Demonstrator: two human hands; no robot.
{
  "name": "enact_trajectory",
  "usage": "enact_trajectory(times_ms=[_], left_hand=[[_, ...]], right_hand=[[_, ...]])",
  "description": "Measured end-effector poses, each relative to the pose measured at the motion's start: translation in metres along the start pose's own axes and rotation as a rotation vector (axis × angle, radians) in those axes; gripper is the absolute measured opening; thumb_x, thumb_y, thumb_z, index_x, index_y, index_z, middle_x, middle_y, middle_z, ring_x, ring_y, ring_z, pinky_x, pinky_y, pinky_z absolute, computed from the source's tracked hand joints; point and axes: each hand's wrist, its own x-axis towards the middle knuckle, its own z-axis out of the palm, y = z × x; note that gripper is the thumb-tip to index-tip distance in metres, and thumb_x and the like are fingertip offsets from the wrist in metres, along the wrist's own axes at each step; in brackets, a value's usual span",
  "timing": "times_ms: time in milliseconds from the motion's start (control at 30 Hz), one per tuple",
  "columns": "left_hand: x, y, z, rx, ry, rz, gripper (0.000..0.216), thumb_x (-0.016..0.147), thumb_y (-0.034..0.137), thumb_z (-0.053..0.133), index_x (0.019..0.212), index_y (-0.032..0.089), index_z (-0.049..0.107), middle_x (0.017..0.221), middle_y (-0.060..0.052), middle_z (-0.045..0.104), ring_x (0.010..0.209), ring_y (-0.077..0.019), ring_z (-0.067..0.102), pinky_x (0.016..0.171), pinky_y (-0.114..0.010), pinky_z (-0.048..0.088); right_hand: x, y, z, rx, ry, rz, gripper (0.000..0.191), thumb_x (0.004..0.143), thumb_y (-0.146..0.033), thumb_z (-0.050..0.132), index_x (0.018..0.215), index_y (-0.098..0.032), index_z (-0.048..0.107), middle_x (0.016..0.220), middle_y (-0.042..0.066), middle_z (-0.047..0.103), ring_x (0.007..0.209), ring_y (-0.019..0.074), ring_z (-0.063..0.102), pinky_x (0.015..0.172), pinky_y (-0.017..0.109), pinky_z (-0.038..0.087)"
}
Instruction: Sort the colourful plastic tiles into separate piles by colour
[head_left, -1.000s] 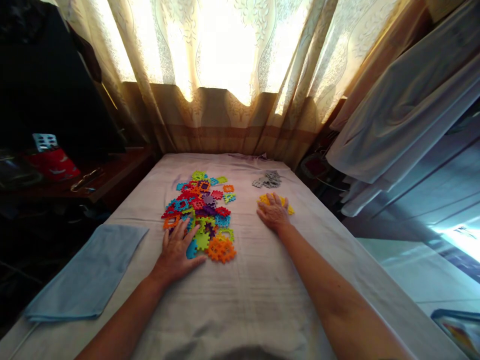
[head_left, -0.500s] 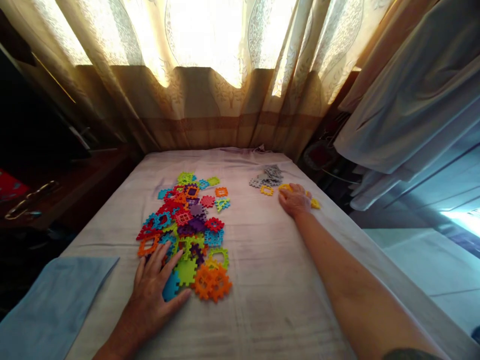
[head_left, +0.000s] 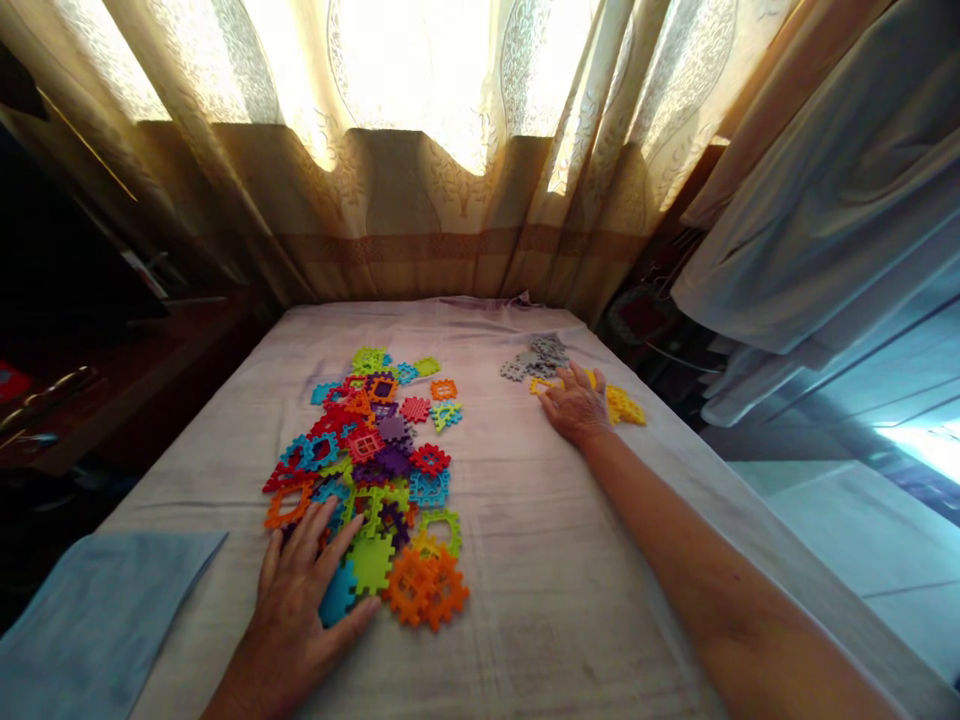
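My left hand (head_left: 300, 590) lies with fingers spread on the near left edge of a heap of colourful interlocking plastic tiles. Under and beside its fingers are a blue tile (head_left: 339, 592) and a lime-green tile (head_left: 371, 563). Two orange gear-edged tiles (head_left: 427, 588) sit just right of the thumb. Farther off, my right hand (head_left: 579, 405) rests palm down, fingers loosely stretched over yellow tiles (head_left: 624, 405) that it partly covers. Its thumb side reaches a single yellow frame tile (head_left: 540, 386). Grey tiles (head_left: 546, 352) are piled just beyond it.
All the tiles lie on a pale sheet-covered surface (head_left: 510, 560). A folded light-blue cloth (head_left: 112, 600) is at the near left. Patterned curtains (head_left: 450, 230) hang along the far edge, and pale garments (head_left: 810, 200) hang at the right.
My right hand has shifted slightly left toward the lone yellow tile, uncovering more of the yellow tiles on its right. My left hand stays on the heap. The view has tilted slightly.
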Motion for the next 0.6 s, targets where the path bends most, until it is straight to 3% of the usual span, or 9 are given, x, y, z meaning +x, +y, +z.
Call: enact_trajectory(times_ms=[133,267,367,433,600], left_hand=[[0.002,-0.001,0.004,0.006,0.009,-0.025,0.067,0.083,0.053,0.057,0.146,0.033,0.043,0.156,-0.008,0.037,0.141,-0.0339,0.037,0.119,-0.059,0.017],[0.004,0.0,0.007,0.022,0.03,-0.041,0.067,0.084,0.053,0.056,0.146,0.033,0.042,0.156,-0.008,0.038,0.141,-0.0336,0.037,0.119,-0.058,0.016],[0.004,0.001,0.007,0.039,0.039,-0.048,0.067,0.084,0.052,0.056,0.147,0.032,0.042,0.156,-0.009,0.036,0.141,-0.0335,0.037,0.119,-0.058,0.016],[0.004,0.002,0.007,0.047,0.041,-0.05,0.068,0.084,0.052,0.057,0.147,0.032,0.041,0.157,-0.009,0.035,0.141,-0.0334,0.037,0.119,-0.059,0.016],[0.003,0.001,0.007,0.044,0.021,-0.069,0.072,0.081,0.052,0.06,0.148,0.036,0.038,0.158,-0.006,0.034,0.14,-0.0345,0.038,0.118,-0.059,0.02]], right_hand=[[-0.001,0.007,0.001,-0.027,0.038,0.077,0.04,0.093,-0.038,0.041,0.097,-0.018,0.076,0.139,0.014,0.056,0.135,0.0335,0.034,0.112,0.059,0.012],[0.016,-0.019,0.001,0.016,0.057,0.077,0.046,0.093,-0.042,0.044,0.125,-0.014,0.063,0.143,0.018,0.051,0.132,0.0344,0.037,0.111,0.055,0.018],[0.037,-0.047,0.001,0.027,-0.05,0.193,0.059,0.091,-0.051,0.048,0.139,-0.016,0.052,0.144,0.022,0.047,0.126,0.0369,0.045,0.11,0.058,0.018],[0.053,-0.059,0.003,0.028,-0.154,0.299,0.059,0.092,-0.053,0.045,0.138,-0.017,0.052,0.142,0.024,0.047,0.121,0.038,0.051,0.108,0.062,0.017],[0.083,-0.06,0.011,0.048,-0.271,0.4,0.052,0.095,-0.05,0.041,0.131,-0.016,0.058,0.134,0.025,0.052,0.119,0.038,0.054,0.104,0.062,0.025]])
